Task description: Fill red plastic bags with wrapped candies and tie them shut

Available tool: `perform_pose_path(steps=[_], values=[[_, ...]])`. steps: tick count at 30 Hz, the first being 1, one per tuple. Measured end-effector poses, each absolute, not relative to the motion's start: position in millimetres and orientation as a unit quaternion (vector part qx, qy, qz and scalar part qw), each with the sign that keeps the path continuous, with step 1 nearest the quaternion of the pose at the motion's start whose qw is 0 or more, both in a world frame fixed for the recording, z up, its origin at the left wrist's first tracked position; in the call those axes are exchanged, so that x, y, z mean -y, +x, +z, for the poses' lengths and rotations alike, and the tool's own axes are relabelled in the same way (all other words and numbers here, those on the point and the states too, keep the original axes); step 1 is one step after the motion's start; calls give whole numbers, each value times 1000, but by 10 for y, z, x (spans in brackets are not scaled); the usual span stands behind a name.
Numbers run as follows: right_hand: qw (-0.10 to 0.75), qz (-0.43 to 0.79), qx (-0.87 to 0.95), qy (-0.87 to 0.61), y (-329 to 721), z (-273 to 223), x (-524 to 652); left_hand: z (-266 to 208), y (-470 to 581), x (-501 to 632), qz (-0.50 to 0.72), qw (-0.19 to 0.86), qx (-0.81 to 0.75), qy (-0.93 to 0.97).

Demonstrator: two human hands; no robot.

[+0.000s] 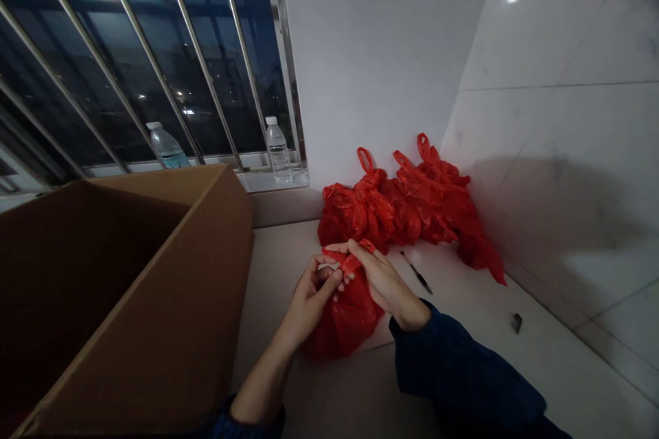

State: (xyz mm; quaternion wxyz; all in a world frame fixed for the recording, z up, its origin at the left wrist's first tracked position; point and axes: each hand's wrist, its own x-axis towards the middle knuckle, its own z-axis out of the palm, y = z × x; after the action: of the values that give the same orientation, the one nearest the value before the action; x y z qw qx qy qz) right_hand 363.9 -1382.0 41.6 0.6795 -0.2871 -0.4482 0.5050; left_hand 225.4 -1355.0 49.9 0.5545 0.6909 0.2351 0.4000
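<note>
A red plastic bag (350, 319) rests on the white surface in front of me, its body bulging below my hands. My left hand (314, 291) pinches the gathered top of the bag from the left, thumb and fingers closed on it. From the right, my right hand (378, 274) grips the twisted handles, with a strip of red plastic stretched between the two hands. What the bag contains is hidden. Just behind it sits a heap of similar red plastic bags (406, 202), several of them with loop handles sticking up.
A large open cardboard box (206, 288) stands at the left. A pen (417, 272) and a small dark object (516, 322) lie on the right. Two plastic bottles, one clear (278, 151) and one with bluish contents (167, 146), stand by the barred window. Tiled wall (566, 171) borders the right side.
</note>
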Motion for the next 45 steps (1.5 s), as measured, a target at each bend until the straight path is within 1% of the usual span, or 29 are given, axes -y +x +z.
perform_pose_path(steps=[4, 6, 8, 10, 13, 17, 20, 22, 24, 27, 30, 32, 34, 36, 40, 45], values=[[655, 527, 495, -220, 3743, 439, 13836, 520, 2214, 13514, 382, 677, -239, 582], [626, 500, 554, -227, 3812, 460, 13871, 548, 2194, 13516, 374, 715, -233, 543], [597, 448, 612, -262, 3871, 482, 13908, 561, 2181, 13522, 372, 718, -231, 541], [580, 396, 647, -298, 3907, 494, 13936, 556, 2177, 13519, 370, 695, -232, 571], [587, 317, 664, -337, 3913, 486, 13948, 545, 2177, 13503, 365, 638, -226, 639], [607, 221, 661, -382, 3897, 472, 13942, 594, 2156, 13511, 377, 522, -229, 730], [597, 217, 670, -384, 3908, 493, 13966, 639, 2124, 13529, 349, 451, -253, 782], [583, 224, 684, -377, 3919, 522, 14001, 654, 2114, 13534, 335, 432, -256, 797], [568, 216, 700, -375, 3927, 557, 14043, 665, 2117, 13544, 353, 430, -254, 792], [557, 178, 714, -386, 3938, 600, 14094, 692, 2127, 13587, 392, 472, -254, 748], [550, 114, 718, -411, 3976, 634, 14132, 716, 2124, 13637, 397, 579, -268, 659], [525, 57, 727, -439, 4023, 658, 14170, 713, 2124, 13637, 422, 646, -282, 570], [479, 25, 746, -462, 4086, 683, 14231, 693, 2129, 13594, 472, 682, -288, 478], [429, 38, 767, -476, 4158, 702, 14314, 659, 2130, 13514, 521, 691, -299, 402], [356, 133, 779, -498, 4315, 722, 14516, 574, 2087, 13317, 561, 684, -345, 314], [325, 214, 776, -497, 4438, 768, 14671, 513, 2036, 13243, 591, 643, -364, 323]])
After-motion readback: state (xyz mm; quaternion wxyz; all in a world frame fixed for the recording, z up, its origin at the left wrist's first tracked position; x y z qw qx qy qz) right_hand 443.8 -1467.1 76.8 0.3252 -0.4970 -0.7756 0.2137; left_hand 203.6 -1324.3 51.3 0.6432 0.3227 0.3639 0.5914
